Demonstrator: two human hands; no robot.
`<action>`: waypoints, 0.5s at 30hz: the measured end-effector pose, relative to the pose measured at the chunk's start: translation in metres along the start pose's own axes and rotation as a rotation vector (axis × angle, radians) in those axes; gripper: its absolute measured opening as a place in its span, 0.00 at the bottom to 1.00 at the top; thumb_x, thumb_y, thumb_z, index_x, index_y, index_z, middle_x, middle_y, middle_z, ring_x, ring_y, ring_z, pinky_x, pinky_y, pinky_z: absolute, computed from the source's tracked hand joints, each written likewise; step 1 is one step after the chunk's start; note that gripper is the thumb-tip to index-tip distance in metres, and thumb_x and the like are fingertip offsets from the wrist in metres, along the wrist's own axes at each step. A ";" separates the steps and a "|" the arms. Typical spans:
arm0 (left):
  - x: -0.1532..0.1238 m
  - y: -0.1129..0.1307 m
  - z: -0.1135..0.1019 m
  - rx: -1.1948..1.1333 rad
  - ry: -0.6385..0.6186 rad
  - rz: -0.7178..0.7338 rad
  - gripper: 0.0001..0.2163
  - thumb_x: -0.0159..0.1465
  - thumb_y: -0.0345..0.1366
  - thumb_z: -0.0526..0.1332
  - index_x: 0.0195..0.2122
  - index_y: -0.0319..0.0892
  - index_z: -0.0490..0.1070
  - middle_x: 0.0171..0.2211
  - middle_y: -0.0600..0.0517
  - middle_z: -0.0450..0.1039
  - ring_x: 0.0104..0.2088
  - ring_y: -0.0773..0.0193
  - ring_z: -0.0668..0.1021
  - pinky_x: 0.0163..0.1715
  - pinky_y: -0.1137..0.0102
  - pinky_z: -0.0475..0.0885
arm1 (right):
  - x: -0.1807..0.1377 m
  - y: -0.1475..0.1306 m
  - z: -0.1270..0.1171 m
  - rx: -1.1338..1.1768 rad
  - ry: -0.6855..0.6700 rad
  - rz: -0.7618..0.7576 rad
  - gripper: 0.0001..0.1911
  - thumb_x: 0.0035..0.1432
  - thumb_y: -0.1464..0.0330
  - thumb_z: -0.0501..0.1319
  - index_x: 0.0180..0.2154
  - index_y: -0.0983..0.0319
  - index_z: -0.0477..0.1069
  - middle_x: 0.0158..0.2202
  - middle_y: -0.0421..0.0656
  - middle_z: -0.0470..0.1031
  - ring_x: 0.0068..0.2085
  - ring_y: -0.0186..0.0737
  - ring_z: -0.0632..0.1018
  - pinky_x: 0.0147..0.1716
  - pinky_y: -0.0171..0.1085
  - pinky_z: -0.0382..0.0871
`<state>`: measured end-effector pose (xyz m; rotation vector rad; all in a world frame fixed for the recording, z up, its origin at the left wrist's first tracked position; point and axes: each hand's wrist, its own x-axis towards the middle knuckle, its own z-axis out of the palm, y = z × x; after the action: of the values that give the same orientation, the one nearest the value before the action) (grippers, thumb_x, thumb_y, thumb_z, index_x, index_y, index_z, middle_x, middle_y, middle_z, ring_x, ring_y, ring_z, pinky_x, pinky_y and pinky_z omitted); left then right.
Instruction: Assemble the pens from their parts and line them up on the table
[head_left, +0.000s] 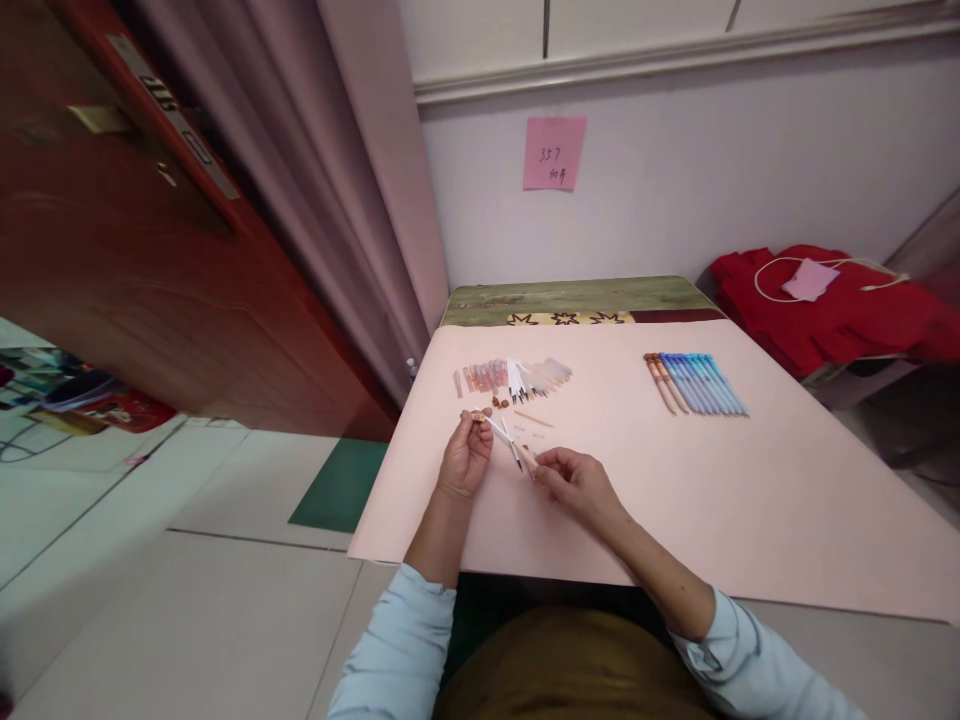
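Observation:
My left hand (465,460) is closed, its fingertips pinching the end of a slim white pen refill (497,428) near a small brown piece. The refill slants down to the right towards a pale pen barrel (527,457), which my right hand (581,485) grips between thumb and fingers. I cannot tell whether the refill's tip is inside the barrel. Another dark-tipped refill (513,446) lies beneath on the table. Small brown parts (500,403) sit just beyond my left hand, with a thin beige stick (534,418) to their right.
Farther back lie patterned pen parts (486,376), a bunch of white refills (516,378) and pale barrels (553,372). Brown and blue pens (694,384) form a row on the right. Pink paper (675,500) covers the table. Red cloth (832,325) lies beyond its right side.

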<state>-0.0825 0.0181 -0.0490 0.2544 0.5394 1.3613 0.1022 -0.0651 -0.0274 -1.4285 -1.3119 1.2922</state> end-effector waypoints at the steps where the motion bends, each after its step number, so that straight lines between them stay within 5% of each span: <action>1: 0.000 0.000 0.000 -0.002 -0.001 0.000 0.11 0.70 0.32 0.55 0.32 0.34 0.72 0.37 0.45 0.75 0.28 0.75 0.74 0.27 0.81 0.72 | 0.000 0.000 0.001 0.057 -0.008 0.023 0.12 0.51 0.61 0.61 0.34 0.62 0.75 0.24 0.39 0.74 0.23 0.34 0.71 0.23 0.33 0.64; 6: -0.001 0.000 0.001 -0.007 -0.005 0.001 0.11 0.70 0.32 0.55 0.31 0.34 0.71 0.36 0.46 0.74 0.28 0.76 0.73 0.27 0.81 0.71 | -0.002 -0.004 0.003 0.235 -0.041 0.092 0.12 0.48 0.61 0.64 0.32 0.64 0.73 0.25 0.39 0.73 0.22 0.30 0.69 0.22 0.31 0.62; 15: 0.000 0.000 0.001 0.001 -0.015 0.004 0.10 0.69 0.32 0.57 0.32 0.34 0.72 0.36 0.47 0.74 0.28 0.76 0.74 0.27 0.81 0.72 | -0.002 -0.005 0.003 0.208 -0.052 0.083 0.12 0.48 0.61 0.63 0.32 0.63 0.73 0.25 0.39 0.73 0.23 0.31 0.69 0.24 0.32 0.63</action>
<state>-0.0822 0.0181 -0.0483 0.2666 0.5270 1.3616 0.0990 -0.0664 -0.0229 -1.3226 -1.1249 1.4837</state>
